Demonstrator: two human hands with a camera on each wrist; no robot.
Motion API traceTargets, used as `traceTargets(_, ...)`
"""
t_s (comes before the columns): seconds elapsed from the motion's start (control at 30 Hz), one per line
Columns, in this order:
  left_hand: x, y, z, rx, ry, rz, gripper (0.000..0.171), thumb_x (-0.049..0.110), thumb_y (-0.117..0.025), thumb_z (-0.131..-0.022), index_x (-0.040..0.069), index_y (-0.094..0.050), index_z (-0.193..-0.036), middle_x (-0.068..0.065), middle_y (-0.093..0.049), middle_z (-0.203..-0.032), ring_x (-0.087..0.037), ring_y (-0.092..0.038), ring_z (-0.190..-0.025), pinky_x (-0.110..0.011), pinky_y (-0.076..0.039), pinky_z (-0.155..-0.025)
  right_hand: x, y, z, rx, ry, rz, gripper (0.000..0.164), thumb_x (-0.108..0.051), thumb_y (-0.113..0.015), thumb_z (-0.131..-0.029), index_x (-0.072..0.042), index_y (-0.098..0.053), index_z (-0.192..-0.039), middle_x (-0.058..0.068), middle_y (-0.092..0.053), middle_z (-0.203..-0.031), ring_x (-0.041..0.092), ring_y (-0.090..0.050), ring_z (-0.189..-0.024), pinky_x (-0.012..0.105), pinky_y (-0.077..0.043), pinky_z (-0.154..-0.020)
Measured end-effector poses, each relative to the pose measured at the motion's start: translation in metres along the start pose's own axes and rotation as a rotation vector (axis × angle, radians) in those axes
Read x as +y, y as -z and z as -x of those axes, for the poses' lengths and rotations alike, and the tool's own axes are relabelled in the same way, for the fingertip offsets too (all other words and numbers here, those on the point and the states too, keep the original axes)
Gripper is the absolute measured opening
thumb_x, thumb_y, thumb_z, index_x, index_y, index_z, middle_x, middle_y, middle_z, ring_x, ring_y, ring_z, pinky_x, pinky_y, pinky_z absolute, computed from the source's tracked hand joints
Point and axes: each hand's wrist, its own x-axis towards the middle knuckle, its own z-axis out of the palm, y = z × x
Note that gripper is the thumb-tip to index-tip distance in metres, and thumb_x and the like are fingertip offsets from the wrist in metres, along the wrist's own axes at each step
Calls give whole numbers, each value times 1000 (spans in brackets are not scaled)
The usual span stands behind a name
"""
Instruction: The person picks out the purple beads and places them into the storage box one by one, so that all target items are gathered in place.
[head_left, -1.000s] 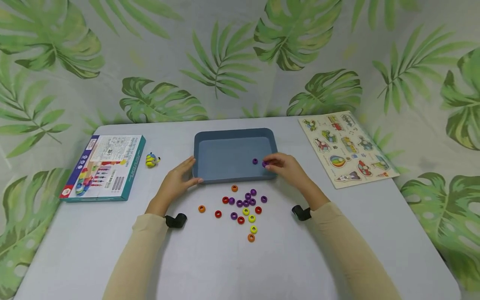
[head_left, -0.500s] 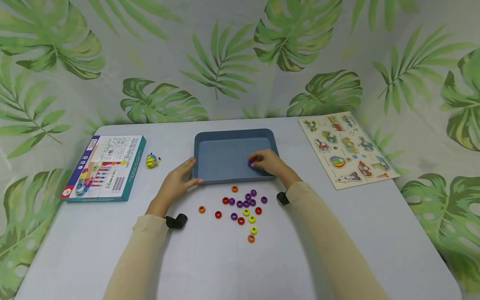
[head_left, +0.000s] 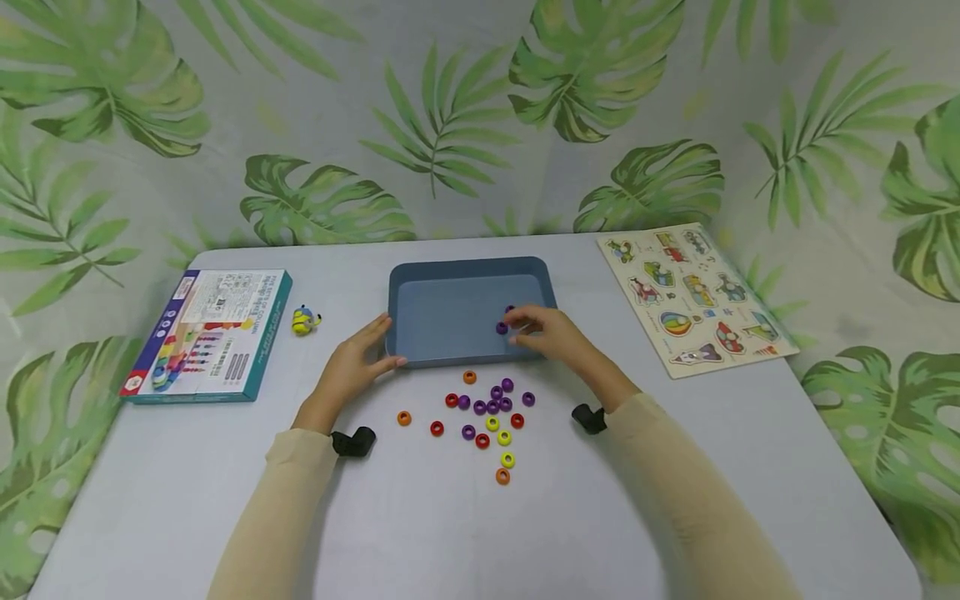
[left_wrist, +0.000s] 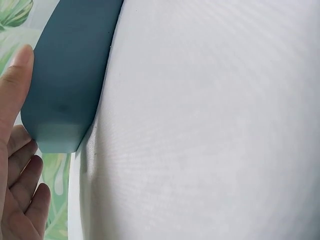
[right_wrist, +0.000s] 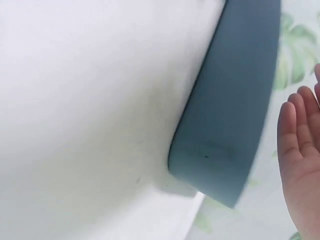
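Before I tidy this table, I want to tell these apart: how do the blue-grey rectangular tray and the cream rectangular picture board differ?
The blue-grey rectangular tray has raised walls; the cream rectangular picture board is flat. The tray is plain, while the board carries colourful pictures. The left hand touches the tray; neither hand touches the board. Both lie on the white table.

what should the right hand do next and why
Probably move the right hand to the loose purple beads in front of the tray and pick one up. Its fingers look parted beside two purple beads inside the tray, while more purple ones lie on the table and the left hand holds the tray's corner.
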Motion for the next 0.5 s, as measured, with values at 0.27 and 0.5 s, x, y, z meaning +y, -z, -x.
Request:
traceTargets(0.27, 1, 3, -1, 0, -11, 0, 78, 54, -55, -67, 14, -30, -129, 2, -24, -134, -19, -23, -120, -39, -24, -94, 2, -12, 47, -80, 47, -30, 30, -12, -62, -73, -2, -56, -101, 11, -56, -97, 23, -52, -84, 31, -44, -74)
traceTargets(0.5, 3, 3, -1, -21, 2, 0, 79, 54, -54, -67, 15, -29, -130, 3, -22, -135, -18, -22, -120, -39, -24, -94, 1, -23, 67, -158, -19, -71, 26, -3, -62, -72, 1, -56, -97, 12, -56, -93, 24, -51, -80, 31, -44, -70)
